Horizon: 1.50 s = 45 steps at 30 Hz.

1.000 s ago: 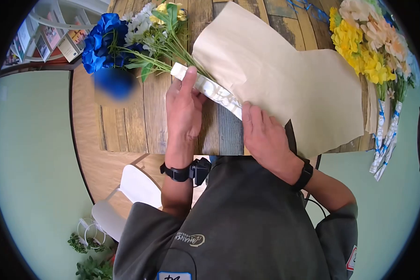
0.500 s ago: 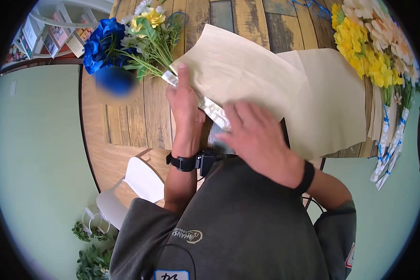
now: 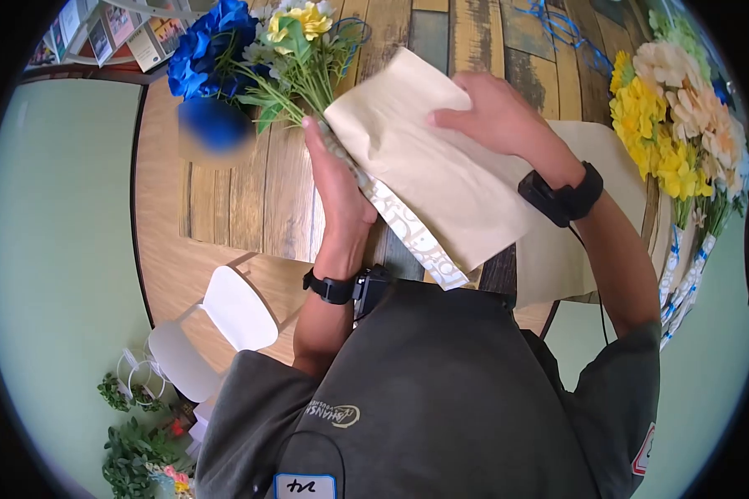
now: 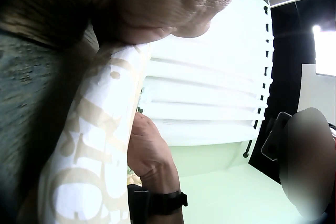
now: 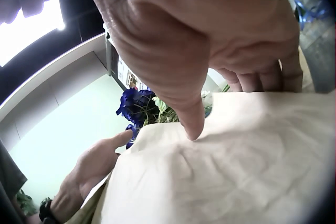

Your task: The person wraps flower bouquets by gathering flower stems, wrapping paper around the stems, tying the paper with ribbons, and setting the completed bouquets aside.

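Observation:
My left hand [image 3: 339, 187] grips the stem end of a bouquet of blue, white and yellow flowers [image 3: 300, 27], thumb uppermost. Round the stems lies wrapping paper, with a white band printed in beige [image 3: 412, 231] along its near edge. In the left wrist view the curled fingers [image 4: 152, 32] close over the printed band [image 4: 97, 134]. The plain tan face of the wrapping paper [image 3: 424, 158] slopes up from the band. My right hand [image 3: 503, 116] pinches its far edge; in the right wrist view the thumb [image 5: 193, 121] is in front and the fingers reach behind.
Yellow and peach bouquets [image 3: 674, 133] with wrapped, blue-tied stems lie at the right end of the wooden table [image 3: 233, 195]. Another tan sheet [image 3: 591, 249] lies under my right forearm. Blue ribbon [image 3: 562, 29] is at the back. White chairs [image 3: 237, 308] stand at the left.
My right hand has gone from the near edge of the paper to its far edge and now pinches it. The sheet stands folded narrower, and more printed band shows. The left hand keeps its grip.

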Each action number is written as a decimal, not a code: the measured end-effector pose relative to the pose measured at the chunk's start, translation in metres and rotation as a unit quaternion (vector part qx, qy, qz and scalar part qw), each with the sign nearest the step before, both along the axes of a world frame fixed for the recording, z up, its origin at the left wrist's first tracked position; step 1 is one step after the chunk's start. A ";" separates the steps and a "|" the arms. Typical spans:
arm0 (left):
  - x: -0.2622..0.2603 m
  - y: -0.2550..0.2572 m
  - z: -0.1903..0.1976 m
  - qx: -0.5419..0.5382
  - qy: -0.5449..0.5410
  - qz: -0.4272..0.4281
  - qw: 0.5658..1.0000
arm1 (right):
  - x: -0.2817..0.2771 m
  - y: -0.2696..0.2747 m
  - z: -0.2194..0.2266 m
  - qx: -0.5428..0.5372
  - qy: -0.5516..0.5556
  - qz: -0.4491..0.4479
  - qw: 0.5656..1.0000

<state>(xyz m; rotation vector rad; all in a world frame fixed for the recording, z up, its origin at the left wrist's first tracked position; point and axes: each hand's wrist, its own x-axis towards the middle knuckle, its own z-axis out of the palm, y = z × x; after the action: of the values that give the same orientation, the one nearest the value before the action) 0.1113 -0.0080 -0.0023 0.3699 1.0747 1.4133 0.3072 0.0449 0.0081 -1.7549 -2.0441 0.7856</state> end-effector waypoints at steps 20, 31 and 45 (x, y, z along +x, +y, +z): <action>0.004 -0.001 -0.017 0.001 0.049 0.008 0.999 | -0.050 -0.040 0.184 -0.069 0.127 0.123 0.982; 0.008 0.008 -0.021 -0.005 0.097 -0.002 0.995 | -0.071 -0.049 0.163 -0.038 0.188 0.105 0.976; 0.016 0.033 -0.038 0.019 0.152 0.057 0.986 | -0.043 -0.194 0.116 0.271 -0.057 0.220 0.935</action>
<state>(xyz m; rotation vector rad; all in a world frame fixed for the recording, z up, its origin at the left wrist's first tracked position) 0.1273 0.0252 -0.0405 0.5743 1.3347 1.5120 0.2638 -0.1490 0.1239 -1.0758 -2.4645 0.1805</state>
